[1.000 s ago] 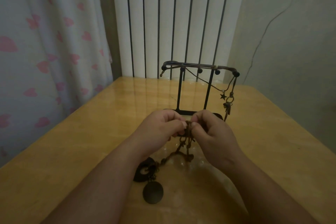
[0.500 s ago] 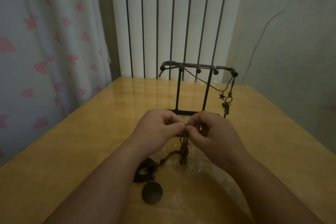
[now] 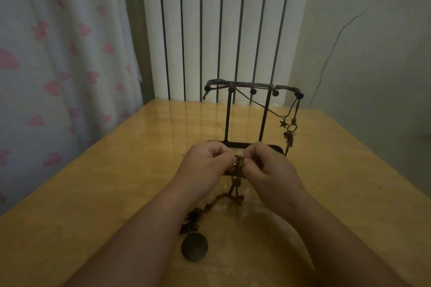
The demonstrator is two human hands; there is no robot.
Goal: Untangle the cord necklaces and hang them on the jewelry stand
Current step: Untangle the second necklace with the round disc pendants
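Note:
My left hand and my right hand meet just above the table, both pinching the top of a brown tangled cord necklace. Its cords drop to the table and run left to a dark round pendant lying flat. Right behind my hands stands the black wire jewelry stand. Cord necklaces lie draped along its top bar, with a star charm and a small metal pendant cluster dangling at its right end.
The wooden table stretches to the left edge and to the right edge. A white ribbed radiator stands behind the table. A curtain with pink hearts hangs at the left, a plain wall at the right.
Both hands stay close together on the cord knot, their fingers shifting slightly. The hanging cords swing a little under them. The stand and pendant keep their places.

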